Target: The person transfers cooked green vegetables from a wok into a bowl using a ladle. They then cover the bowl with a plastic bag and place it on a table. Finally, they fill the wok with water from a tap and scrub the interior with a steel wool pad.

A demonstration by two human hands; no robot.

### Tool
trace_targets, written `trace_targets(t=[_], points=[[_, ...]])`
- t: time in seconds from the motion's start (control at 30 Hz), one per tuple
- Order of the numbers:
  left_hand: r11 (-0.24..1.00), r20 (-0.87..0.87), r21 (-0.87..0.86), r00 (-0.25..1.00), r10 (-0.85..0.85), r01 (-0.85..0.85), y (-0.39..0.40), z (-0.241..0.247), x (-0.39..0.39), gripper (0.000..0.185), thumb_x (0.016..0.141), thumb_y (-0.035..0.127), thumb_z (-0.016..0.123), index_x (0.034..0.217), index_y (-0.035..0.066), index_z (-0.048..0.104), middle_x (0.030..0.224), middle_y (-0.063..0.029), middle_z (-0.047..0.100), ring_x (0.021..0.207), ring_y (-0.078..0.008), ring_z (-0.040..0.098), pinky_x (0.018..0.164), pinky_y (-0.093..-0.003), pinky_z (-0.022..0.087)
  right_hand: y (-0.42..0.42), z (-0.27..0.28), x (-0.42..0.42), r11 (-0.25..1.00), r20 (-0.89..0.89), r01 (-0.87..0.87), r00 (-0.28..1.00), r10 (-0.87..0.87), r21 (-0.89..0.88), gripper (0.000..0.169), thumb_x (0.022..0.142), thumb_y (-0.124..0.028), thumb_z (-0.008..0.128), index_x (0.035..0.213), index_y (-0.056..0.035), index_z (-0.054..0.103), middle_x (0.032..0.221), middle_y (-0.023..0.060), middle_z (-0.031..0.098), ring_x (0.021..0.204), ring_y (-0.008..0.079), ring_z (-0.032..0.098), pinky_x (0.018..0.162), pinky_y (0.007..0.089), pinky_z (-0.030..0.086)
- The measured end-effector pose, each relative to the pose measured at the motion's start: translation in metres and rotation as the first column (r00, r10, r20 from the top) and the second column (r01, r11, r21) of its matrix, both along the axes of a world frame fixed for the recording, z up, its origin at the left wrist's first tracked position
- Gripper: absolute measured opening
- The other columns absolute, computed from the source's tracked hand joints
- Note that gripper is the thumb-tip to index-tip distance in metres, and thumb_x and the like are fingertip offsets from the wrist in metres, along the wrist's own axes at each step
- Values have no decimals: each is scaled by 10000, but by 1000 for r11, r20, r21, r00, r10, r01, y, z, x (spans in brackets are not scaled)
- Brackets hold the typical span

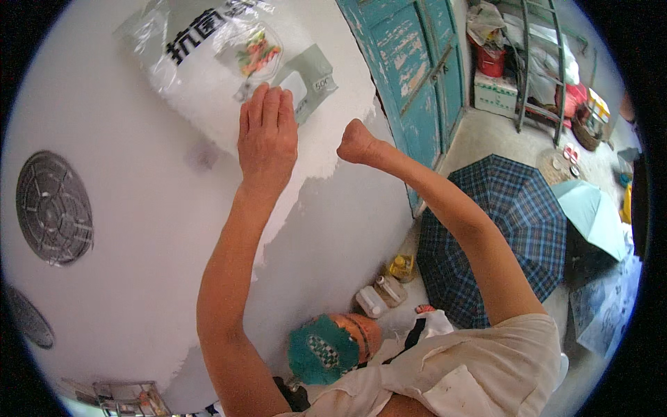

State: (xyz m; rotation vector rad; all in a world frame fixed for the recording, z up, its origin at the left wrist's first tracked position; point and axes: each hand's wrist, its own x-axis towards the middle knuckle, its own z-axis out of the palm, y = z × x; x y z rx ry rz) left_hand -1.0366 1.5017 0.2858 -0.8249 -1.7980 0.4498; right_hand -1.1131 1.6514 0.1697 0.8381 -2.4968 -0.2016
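Observation:
My left hand [268, 125] lies over the lower part of a clear plastic pack [203, 88] on a white-painted wall [172, 234]. Its fingers are extended and close together, with the tips touching the pack; the thumb is hidden, so I cannot tell whether it pinches anything. Large dark print, a food picture and a grey-green panel [315, 83] mark the pack, which has whitish contents. To the right, apart from the pack, my right hand [358, 142] is clenched in a fist near the wall. Nothing shows sticking out of it.
A peeling turquoise door [411, 57] stands right of the wall. Below my right arm is an open plaid umbrella [500, 229], beside a pale green umbrella [591, 213]. An orange container [359, 333] with a teal cover, plastic jugs [372, 302] and a ladder [544, 68] are around.

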Motion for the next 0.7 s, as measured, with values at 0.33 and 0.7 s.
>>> trace_targets(t=[0.33, 0.7], points=[[944, 72, -79, 942, 327, -322, 26, -11, -72, 534, 685, 264, 661, 1101, -4, 459, 1120, -101, 454, 1024, -250, 435, 864, -394, 353, 38, 23, -52, 890, 311, -7, 936, 166, -456, 159, 635, -43, 444, 478, -45, 466, 509, 147, 480, 512, 257, 491, 562, 373, 351], [960, 25, 278, 999, -48, 40, 39, 42, -49, 154, 735, 101, 585, 888, 89, 592, 843, -52, 584, 760, -232, 569, 636, -332, 464, -27, 76, -121, 923, -205, -384, 902, 380, 22, 111, 663, -55, 502, 604, -7, 583, 646, 130, 582, 587, 276, 575, 566, 382, 445]])
